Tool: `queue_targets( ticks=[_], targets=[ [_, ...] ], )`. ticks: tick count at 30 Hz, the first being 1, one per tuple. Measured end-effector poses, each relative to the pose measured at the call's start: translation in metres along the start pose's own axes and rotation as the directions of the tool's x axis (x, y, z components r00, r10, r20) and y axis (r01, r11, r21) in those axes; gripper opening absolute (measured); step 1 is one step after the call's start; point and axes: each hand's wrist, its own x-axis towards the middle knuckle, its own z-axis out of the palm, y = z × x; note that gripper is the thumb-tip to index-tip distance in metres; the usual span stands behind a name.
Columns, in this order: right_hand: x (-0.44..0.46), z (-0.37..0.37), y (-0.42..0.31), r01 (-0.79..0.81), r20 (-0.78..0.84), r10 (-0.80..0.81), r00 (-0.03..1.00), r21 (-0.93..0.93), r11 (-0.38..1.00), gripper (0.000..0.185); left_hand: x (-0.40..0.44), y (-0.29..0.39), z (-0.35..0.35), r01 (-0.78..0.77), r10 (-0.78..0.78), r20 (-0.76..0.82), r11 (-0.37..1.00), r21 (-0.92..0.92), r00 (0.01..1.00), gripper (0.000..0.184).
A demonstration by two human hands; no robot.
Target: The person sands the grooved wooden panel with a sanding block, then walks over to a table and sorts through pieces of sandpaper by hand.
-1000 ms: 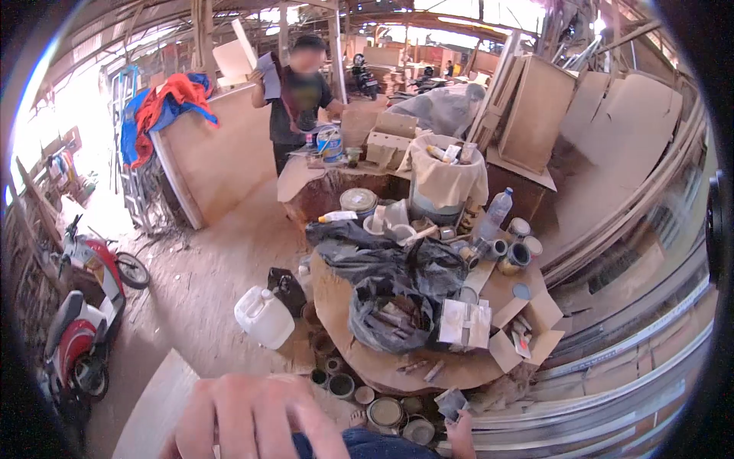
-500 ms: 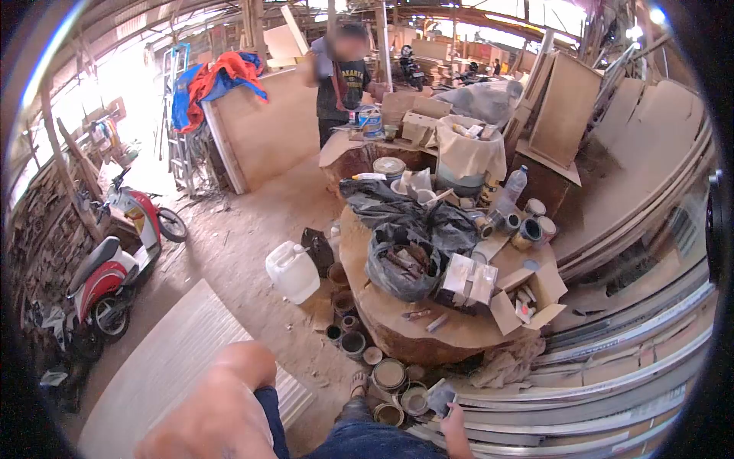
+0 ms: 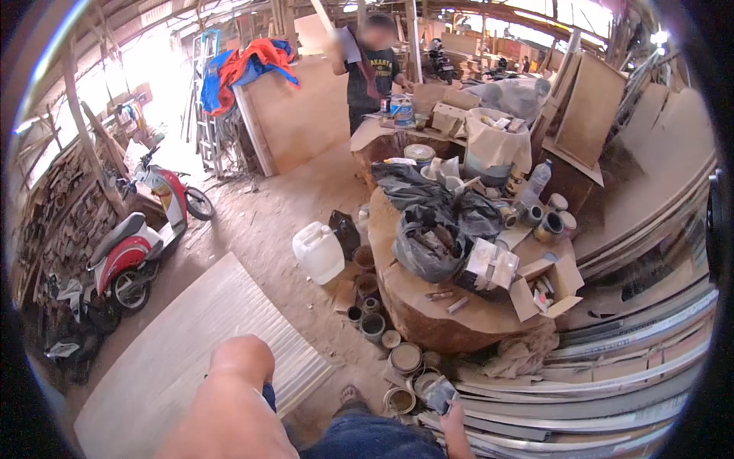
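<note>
My right hand (image 3: pixel 454 418) is closed around the lower end of a flat, grey, dark-edged piece (image 3: pixel 440 395); its exact kind cannot be made out. This piece is above the cans on the floor, near an open can (image 3: pixel 399 399). At the lower left, the bare arm of my left hand (image 3: pixel 241 358) reaches forward over dark blue clothing, above a pale ribbed sheet (image 3: pixel 206 329). The fingers of that hand are hidden, so I cannot see whether it holds anything.
A thick wooden slab table (image 3: pixel 428 306) bears a black plastic bag (image 3: pixel 420 252), an open carton (image 3: pixel 562 287) and several cans. A white jerrycan (image 3: pixel 319 252) stands beside it. Long strips (image 3: pixel 566 398) lie right. A red scooter (image 3: pixel 145 237) stands left; another person (image 3: pixel 375 73) stands behind.
The view has swung somewhat left, shifting the scene rightward. My left arm sits nearer the middle of the lower left. My right hand still holds the grey piece. The other person's arm now reaches toward the table.
</note>
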Motion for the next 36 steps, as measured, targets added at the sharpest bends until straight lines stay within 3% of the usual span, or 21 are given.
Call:
queue_targets(
  ticks=[3,4,5,6,8,9,10,11,12,14,16,17,19,23,25,26,28,32,34,35,36],
  targets=[
    [0.012,-0.001,0.007,0.083,0.106,-0.067,0.992,-0.149,0.985,0.046,-0.021,0.01,-0.017,-0.033,0.046,0.119,0.994,-0.108,0.992,0.043],
    [0.036,-0.024,0.019,0.405,0.286,-0.293,0.912,-0.53,0.745,0.045,-0.042,0.022,-0.023,0.051,-0.009,0.163,0.965,-0.256,0.987,0.042],
    [0.067,-0.04,0.037,0.59,0.431,-0.412,0.803,-0.673,0.445,0.044,-0.063,0.021,-0.014,0.071,-0.085,-0.044,0.965,-0.251,0.995,0.045],
    [0.035,0.002,0.028,0.597,0.477,-0.376,0.794,-0.728,0.337,0.041,-0.084,0.021,-0.005,0.091,-0.156,-0.249,0.963,-0.254,0.956,0.05],
    [-0.083,0.115,-0.012,0.616,0.72,-0.306,0.623,-0.693,-0.376,0.031,-0.148,-0.002,0.0,0.231,-0.197,-0.651,0.972,-0.034,0.733,0.056],
    [-0.047,0.123,0.004,0.594,0.509,-0.353,0.785,-0.78,0.197,0.029,-0.192,-0.016,0.007,0.498,-0.341,-0.844,0.861,-0.104,0.413,0.049],
    [-0.043,0.138,0.011,0.515,0.412,-0.309,0.857,-0.714,0.475,0.028,-0.237,-0.035,0.005,0.641,-0.427,-0.859,0.75,-0.161,0.284,0.038],
    [-0.04,0.154,0.018,0.398,0.309,-0.26,0.915,-0.58,0.711,0.028,-0.274,-0.053,0.013,0.689,-0.483,-0.875,0.637,-0.345,0.008,0.027],
    [-0.078,0.197,0.009,0.337,0.333,-0.154,0.93,-0.606,0.72,0.03,-0.314,-0.059,0.02,0.808,-0.601,-0.77,0.334,-0.486,-0.214,0.029],
    [-0.106,0.264,0.024,0.357,0.533,-0.017,0.846,-0.542,0.76,0.036,-0.403,-0.064,0.06,0.806,-0.628,-0.76,0.359,-0.471,-0.164,0.042],
    [-0.153,0.324,0.032,0.42,0.627,0.059,0.777,-0.586,0.693,0.035,-0.411,-0.035,0.1,0.58,-0.692,-0.608,0.328,-0.745,-0.389,0.052],
    [-0.16,0.335,0.042,0.422,0.613,0.052,0.788,-0.6,0.679,0.035,-0.419,-0.028,0.114,0.561,-0.703,-0.599,0.337,-0.756,-0.384,0.052],
    [-0.17,0.363,0.079,0.396,0.643,0.168,0.747,-0.634,0.664,0.034,-0.433,-0.006,0.132,0.048,-0.79,-0.449,0.474,-0.879,-0.417,0.054],
    [-0.173,0.392,0.13,0.409,0.577,0.302,0.759,-0.783,0.468,0.033,-0.442,0.057,0.122,-0.061,-0.742,-0.283,0.399,-0.915,-0.608,0.053],
    [-0.147,0.389,0.143,0.429,0.607,0.342,0.718,-0.772,0.469,0.032,-0.495,0.062,0.145,-0.138,-0.686,-0.417,0.6,-0.788,-0.597,0.051],
    [-0.15,0.393,0.143,0.428,0.598,0.351,0.721,-0.781,0.454,0.032,-0.506,0.068,0.145,-0.152,-0.684,-0.416,0.607,-0.78,-0.599,0.051],
    [-0.164,0.421,0.138,0.491,0.652,0.11,0.751,-0.661,0.567,0.03,-0.521,0.082,0.141,-0.09,-0.557,-0.402,0.658,-0.748,-0.727,0.049],
    [-0.223,0.462,0.149,0.537,0.632,0.008,0.775,-0.665,0.519,0.029,-0.525,0.088,0.128,0.016,-0.456,-0.565,0.768,-0.64,-0.688,0.047],
    [-0.267,0.482,0.175,0.798,0.794,-0.082,0.603,-0.602,0.03,0.031,-0.521,0.089,0.125,0.244,-0.362,-0.622,0.695,-0.676,-0.695,0.045],
    [-0.24,0.465,0.199,0.824,0.836,-0.082,0.542,-0.548,-0.144,0.03,-0.511,0.088,0.117,0.13,-0.383,-0.587,0.751,-0.647,-0.713,0.046],
    [-0.249,0.46,0.215,0.821,0.833,-0.092,0.546,-0.554,-0.141,0.03,-0.51,0.086,0.114,0.131,-0.391,-0.586,0.744,-0.655,-0.71,0.046]
  ],
)
